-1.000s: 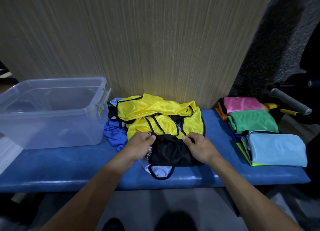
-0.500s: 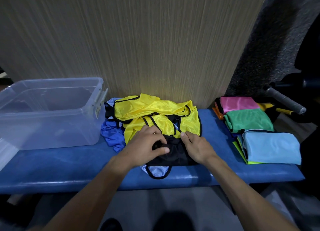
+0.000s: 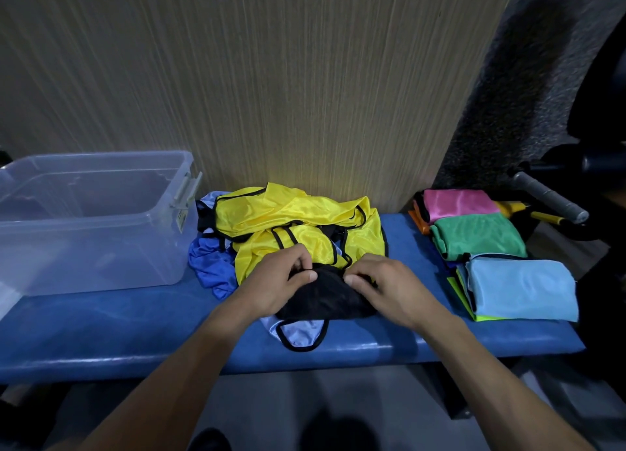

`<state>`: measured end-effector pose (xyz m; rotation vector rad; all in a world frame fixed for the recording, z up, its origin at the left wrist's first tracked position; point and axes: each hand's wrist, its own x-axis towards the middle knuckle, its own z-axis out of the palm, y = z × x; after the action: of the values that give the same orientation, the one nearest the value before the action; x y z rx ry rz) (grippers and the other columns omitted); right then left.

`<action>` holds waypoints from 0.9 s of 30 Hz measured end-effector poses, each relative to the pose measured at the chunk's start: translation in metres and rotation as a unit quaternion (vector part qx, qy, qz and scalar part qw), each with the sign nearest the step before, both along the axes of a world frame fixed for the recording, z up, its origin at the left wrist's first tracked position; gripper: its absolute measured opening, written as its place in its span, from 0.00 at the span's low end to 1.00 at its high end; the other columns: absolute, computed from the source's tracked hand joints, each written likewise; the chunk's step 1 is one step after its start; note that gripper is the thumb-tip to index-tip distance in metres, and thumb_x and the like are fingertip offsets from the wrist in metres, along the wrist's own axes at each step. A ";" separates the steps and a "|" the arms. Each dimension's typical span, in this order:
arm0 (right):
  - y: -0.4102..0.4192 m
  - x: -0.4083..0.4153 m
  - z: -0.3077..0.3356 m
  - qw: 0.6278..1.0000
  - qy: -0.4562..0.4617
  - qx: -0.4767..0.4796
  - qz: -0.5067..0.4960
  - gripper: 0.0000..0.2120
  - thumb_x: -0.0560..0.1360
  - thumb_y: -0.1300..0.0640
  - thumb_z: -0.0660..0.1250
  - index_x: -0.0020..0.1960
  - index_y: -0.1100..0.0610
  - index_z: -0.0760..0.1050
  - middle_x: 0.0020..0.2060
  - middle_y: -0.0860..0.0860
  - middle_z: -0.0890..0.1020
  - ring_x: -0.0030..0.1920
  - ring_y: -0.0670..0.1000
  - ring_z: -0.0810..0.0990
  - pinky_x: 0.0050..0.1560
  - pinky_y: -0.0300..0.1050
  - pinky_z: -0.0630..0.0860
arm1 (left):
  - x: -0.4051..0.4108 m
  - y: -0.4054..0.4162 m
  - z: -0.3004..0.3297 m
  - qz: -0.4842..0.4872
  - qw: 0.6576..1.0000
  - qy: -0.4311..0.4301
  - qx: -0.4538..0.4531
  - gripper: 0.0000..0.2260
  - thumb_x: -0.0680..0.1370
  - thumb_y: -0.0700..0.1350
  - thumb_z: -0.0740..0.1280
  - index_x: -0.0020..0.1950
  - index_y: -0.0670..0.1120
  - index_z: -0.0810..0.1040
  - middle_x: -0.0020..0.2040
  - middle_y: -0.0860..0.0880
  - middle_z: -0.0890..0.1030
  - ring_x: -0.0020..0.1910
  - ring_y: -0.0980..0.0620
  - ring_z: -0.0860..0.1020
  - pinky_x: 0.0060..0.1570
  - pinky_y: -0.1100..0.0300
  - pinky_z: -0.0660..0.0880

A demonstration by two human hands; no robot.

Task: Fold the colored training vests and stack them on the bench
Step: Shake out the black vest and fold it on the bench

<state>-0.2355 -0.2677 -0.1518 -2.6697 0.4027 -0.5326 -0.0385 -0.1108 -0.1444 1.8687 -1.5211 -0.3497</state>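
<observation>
My left hand (image 3: pixel 281 283) and right hand (image 3: pixel 379 281) sit close together on the upper edge of a black vest (image 3: pixel 325 298), each with fingers curled and pinching the fabric between thumb and fingertips. The black vest lies bunched on the blue padded table (image 3: pixel 118 328), near its front edge, over a pale blue vest (image 3: pixel 299 333) whose black-trimmed loop shows below it. Directly behind, touching the black one, is a loose heap of yellow vests (image 3: pixel 291 216) against the wood-grain wall (image 3: pixel 271 78); a crumpled darker blue vest (image 3: pixel 210 264) lies at the heap's left side. Further left on the table stands a clear plastic bin (image 3: pixel 88 220). On the right end of the table are the folded items: a pink vest (image 3: pixel 457 203) at the back, a green vest (image 3: pixel 481 237) in front of it, and a light blue vest (image 3: pixel 521 288) nearest, resting on lime-coloured fabric.
</observation>
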 end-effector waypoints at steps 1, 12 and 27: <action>0.001 0.002 0.000 0.999 0.020 0.036 0.003 0.12 0.82 0.44 0.64 0.56 0.50 0.81 0.48 0.45 0.79 0.49 0.46 0.78 0.52 0.50 0.76 | 0.000 0.000 0.000 -0.003 1.000 0.010 0.004 0.06 0.81 0.48 0.68 0.47 0.53 0.73 0.42 0.51 0.76 0.43 0.51 0.74 0.42 0.55 0.71; -0.005 0.024 0.017 0.966 0.059 0.248 0.049 0.08 0.76 0.60 0.74 0.43 0.53 0.76 0.39 0.45 0.81 0.43 0.48 0.79 0.50 0.45 0.75 | 0.015 -0.010 0.008 -0.030 0.989 0.115 0.082 0.09 0.79 0.40 0.71 0.52 0.54 0.77 0.45 0.53 0.77 0.43 0.58 0.75 0.45 0.64 0.72; -0.025 0.042 0.011 0.930 0.066 0.361 0.026 0.09 0.76 0.66 0.73 0.49 0.53 0.79 0.43 0.50 0.79 0.43 0.48 0.78 0.47 0.43 0.76 | 0.038 -0.020 0.015 -0.018 0.951 0.255 0.173 0.02 0.83 0.42 0.66 0.51 0.46 0.77 0.41 0.52 0.81 0.39 0.59 0.77 0.41 0.65 0.72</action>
<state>-0.1935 -0.2931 -0.1408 -1.9938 0.4562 -0.1356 -0.0009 -0.1311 -0.1289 1.8113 -1.1885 -1.0858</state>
